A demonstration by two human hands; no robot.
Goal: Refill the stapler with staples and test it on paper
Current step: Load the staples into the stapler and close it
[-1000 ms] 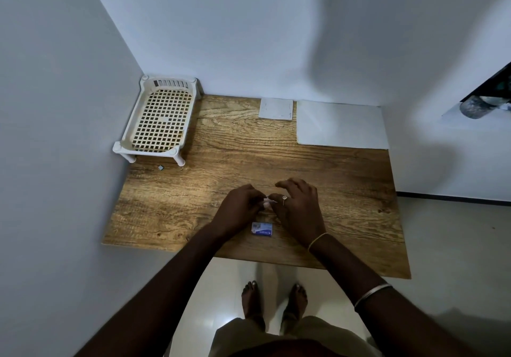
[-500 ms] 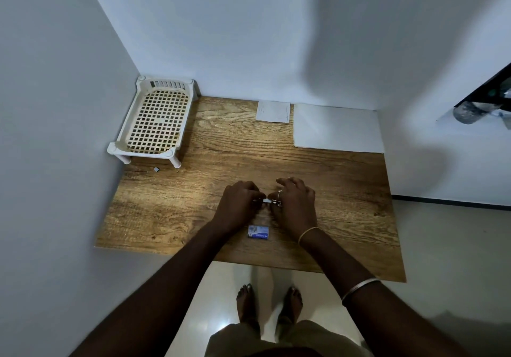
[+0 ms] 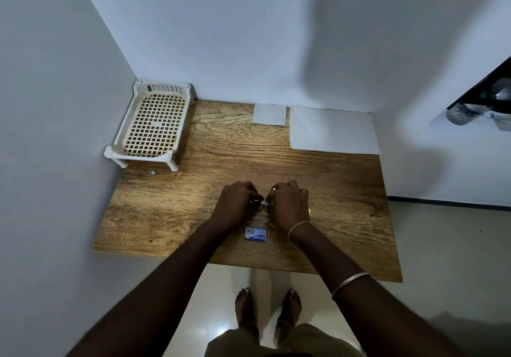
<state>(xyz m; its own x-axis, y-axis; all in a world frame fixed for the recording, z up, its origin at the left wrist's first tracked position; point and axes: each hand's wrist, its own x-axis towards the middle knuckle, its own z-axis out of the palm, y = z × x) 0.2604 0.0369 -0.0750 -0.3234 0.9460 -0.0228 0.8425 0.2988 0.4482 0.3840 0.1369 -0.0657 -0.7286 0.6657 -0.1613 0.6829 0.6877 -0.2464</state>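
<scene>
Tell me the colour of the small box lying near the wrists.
Blue with a pale patch, the staple box; head view.

stapler (image 3: 262, 203) mostly hidden between hands

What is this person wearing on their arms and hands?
Both forearms are bare, with no sleeves in view. The right hand has a ring on one finger, a thin gold-coloured band at the wrist and a silvery bangle further up the forearm. The left hand shows no jewellery.
</scene>
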